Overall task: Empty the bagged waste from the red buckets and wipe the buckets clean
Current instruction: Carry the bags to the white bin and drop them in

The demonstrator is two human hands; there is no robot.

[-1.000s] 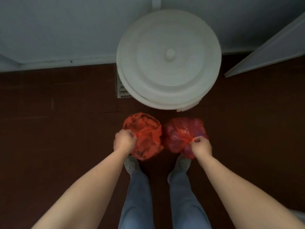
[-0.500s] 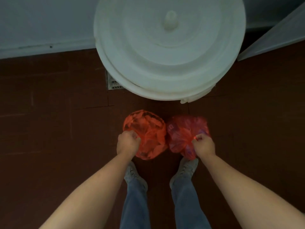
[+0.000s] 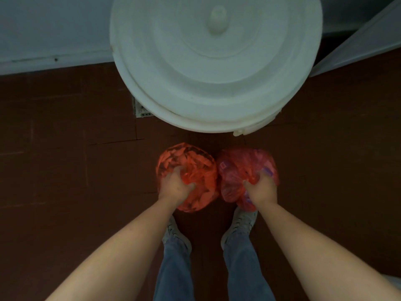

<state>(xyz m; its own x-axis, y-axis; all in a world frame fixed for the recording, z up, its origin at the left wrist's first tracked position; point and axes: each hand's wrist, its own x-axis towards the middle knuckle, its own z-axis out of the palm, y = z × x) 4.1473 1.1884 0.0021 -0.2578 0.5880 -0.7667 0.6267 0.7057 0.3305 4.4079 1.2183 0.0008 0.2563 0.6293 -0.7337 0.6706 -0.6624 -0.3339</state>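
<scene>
head view, looking straight down past my arms. my left grip (image 3: 175, 187) is closed tight, fingers and thumb curled into the bunched top of a translucent orange-red plastic bag (image 3: 188, 161) packed with crumpled scraps. my right grip (image 3: 261, 190) is closed the same way on the gathered film of a darker red plastic bag (image 3: 236, 168), which is also full and rounded. the two bags sit just below the middle of the frame, side by side and touching, with the orange-red one at 9 o'clock of the darker one. whether they rest on the dark brown tiled floor (image 3: 65, 170) or hang from my grips i cannot tell. both bags are motion-blurred at the edges.

at 12 o'clock of the bags, close but apart from them, stands a large round white plastic bin (image 3: 217, 61). its lid is on, and a small rounded white knob (image 3: 218, 20) sticks up at the lid's centre. at 8 o'clock of the bin, a small pale floor grate (image 3: 141, 109) peeks out from under the bin's edge. a grey wall (image 3: 54, 25) runs across at 10 to 11 o'clock with a pale skirting strip (image 3: 43, 66) along its foot. a pale slanted door panel (image 3: 358, 40) cuts in at 2 o'clock.

at 6 o'clock of the bags are my grey lace-up shoes, the left one (image 3: 173, 233) and the right one (image 3: 243, 222), their toes hidden under the bags. my blue jeans legs (image 3: 173, 274) run down to the frame's bottom edge.
</scene>
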